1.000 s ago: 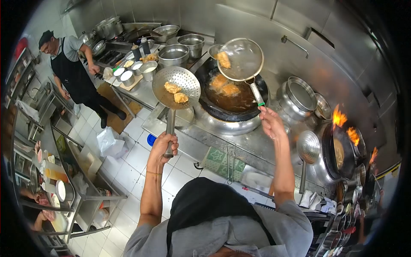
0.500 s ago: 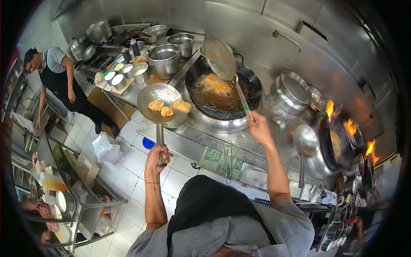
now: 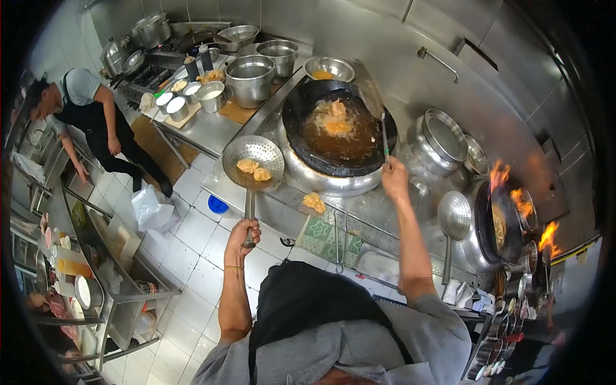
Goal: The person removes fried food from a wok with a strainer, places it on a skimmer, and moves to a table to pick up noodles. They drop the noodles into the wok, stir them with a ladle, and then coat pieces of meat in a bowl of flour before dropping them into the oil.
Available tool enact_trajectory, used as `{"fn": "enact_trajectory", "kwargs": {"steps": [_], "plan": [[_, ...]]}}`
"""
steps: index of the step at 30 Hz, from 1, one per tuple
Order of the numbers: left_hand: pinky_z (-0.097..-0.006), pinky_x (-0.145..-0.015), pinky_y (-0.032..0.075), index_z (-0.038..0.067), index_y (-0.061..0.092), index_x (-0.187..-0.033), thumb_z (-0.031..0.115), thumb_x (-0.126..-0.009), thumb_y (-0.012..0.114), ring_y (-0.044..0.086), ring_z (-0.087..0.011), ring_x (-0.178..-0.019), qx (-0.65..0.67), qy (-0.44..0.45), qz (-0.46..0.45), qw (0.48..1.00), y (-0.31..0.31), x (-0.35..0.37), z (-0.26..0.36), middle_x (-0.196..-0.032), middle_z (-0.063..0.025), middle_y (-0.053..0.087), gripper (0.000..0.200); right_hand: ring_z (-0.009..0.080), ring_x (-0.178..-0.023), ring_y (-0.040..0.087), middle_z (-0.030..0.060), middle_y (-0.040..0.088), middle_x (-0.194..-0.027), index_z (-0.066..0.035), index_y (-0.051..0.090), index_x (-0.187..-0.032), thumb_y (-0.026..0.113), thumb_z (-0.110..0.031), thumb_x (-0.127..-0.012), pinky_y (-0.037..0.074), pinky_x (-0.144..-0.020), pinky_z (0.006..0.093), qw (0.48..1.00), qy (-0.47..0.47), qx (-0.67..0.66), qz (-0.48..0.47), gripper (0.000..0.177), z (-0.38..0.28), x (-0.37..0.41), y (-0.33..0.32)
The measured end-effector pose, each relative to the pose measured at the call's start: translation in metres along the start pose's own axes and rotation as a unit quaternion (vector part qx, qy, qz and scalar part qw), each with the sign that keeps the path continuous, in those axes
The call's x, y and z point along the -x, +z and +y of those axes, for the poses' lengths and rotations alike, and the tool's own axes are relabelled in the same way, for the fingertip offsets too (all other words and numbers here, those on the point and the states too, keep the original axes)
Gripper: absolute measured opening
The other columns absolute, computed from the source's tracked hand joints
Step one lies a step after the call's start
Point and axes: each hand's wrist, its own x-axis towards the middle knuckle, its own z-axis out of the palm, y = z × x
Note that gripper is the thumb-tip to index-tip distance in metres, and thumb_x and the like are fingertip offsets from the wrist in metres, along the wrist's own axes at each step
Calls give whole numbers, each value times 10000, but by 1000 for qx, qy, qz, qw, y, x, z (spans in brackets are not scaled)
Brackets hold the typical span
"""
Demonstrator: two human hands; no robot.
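Observation:
My left hand [image 3: 242,236] is closed around the handle of a perforated skimmer [image 3: 254,149], which holds two golden fried pieces [image 3: 253,169] over the counter's front edge. A third fried piece [image 3: 314,203] lies on the steel counter in front of the wok. Closed too, my right hand [image 3: 394,178] grips the green-banded handle of a mesh strainer [image 3: 369,92]. The strainer's head is tilted nearly edge-on at the wok's right rear rim. Inside the black wok [image 3: 301,102], orange pieces [image 3: 337,119] bubble in brown oil.
A metal bowl [image 3: 329,62] with orange contents stands behind the wok. Right of it are stacked pots [image 3: 439,144], another perforated skimmer [image 3: 454,217] and a flaming wok [image 3: 493,221]. Steel pots [image 3: 249,86] stand at the left. A co-worker [image 3: 96,119] bends over a far-left counter.
One fried piece has dropped from the skimmer's right rim onto the counter. The mesh strainer has swung right and turned edge-on, uncovering the bowl behind the wok.

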Motion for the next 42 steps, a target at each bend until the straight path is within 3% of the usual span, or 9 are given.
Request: {"fn": "enact_trajectory", "kwargs": {"steps": [8, 12, 14, 17, 20, 26, 31, 38, 42], "plan": [[-297, -461, 512, 50, 502, -943, 216, -864, 591, 536, -155, -522, -208, 31, 144, 967, 8, 14, 11, -735, -53, 526, 204, 86, -681, 560, 47, 623, -727, -14, 640, -1029, 529, -73, -875, 467, -607, 267, 993, 67, -98, -21, 199, -1, 60, -42], [-315, -522, 541, 48, 503, -968, 219, -870, 601, 566, -157, -621, -223, 80, 175, 956, -6, 10, 12, -786, -63, 535, 221, 303, -662, 616, 208, 619, -775, -8, 618, -1042, 551, -70, -828, 473, -618, 342, 993, -76, -51, -73, 233, -39, 63, -19], [-294, -560, 530, 47, 494, -977, 209, -866, 607, 545, -137, -647, -275, 72, 181, 941, -8, 12, 17, -797, -51, 530, 226, 403, -725, 597, 267, 575, -817, -21, 612, -1049, 556, -66, -803, 476, -652, 385, 993, -1, -60, -104, 256, -37, 46, -2], [-238, -599, 475, 56, 478, -995, 212, -855, 622, 502, -109, -725, -287, 183, 281, 897, -7, 21, 22, -862, -25, 510, 254, 265, -714, 654, 204, 648, -812, -25, 622, -1111, 562, -80, -842, 497, -682, 333, 998, -28, -48, -19, 281, -29, 46, -1], [-285, -629, 490, 65, 504, -1026, 218, -861, 609, 540, -161, -817, -267, 214, 320, 883, -15, 43, 19, -947, -50, 541, 249, 254, -704, 660, 212, 645, -789, -21, 620, -1117, 567, -74, -844, 498, -668, 327, 998, -48, 19, 26, 283, -40, 70, -34], [-296, -641, 495, 85, 510, -1002, 202, -863, 599, 528, -149, -783, -227, 218, 370, 874, -32, 87, 6, -906, -29, 526, 203, 357, -749, 642, 242, 633, -826, -18, 606, -1137, 554, -42, -840, 493, -702, 369, 996, 29, -19, -84, 302, -40, 101, -74], [-296, -649, 505, 85, 497, -1023, 168, -879, 579, 529, -129, -774, -181, 196, 359, 894, -46, 97, -1, -955, -33, 560, 186, 456, -796, 573, 270, 590, -830, -32, 610, -1116, 513, 31, -798, 463, -694, 476, 989, -136, 56, -34, 338, 6, 74, -45], [-272, -643, 501, 81, 512, -1033, 157, -878, 574, 533, -121, -780, -211, 244, 346, 881, -23, 97, 6, -915, -21, 542, 183, 451, -771, 576, 282, 583, -818, -5, 608, -1113, 508, 45, -778, 464, -673, 472, 980, -193, 48, 25, 353, -2, 63, -45], [-277, -646, 498, 80, 528, -1031, 161, -878, 579, 530, -118, -794, -192, 258, 387, 864, -32, 121, -3, -922, -17, 545, 181, 402, -719, 598, 228, 628, -825, -19, 604, -1135, 552, 11, -802, 482, -645, 353, 998, 15, 62, 5, 339, -11, 86, -68]]}}
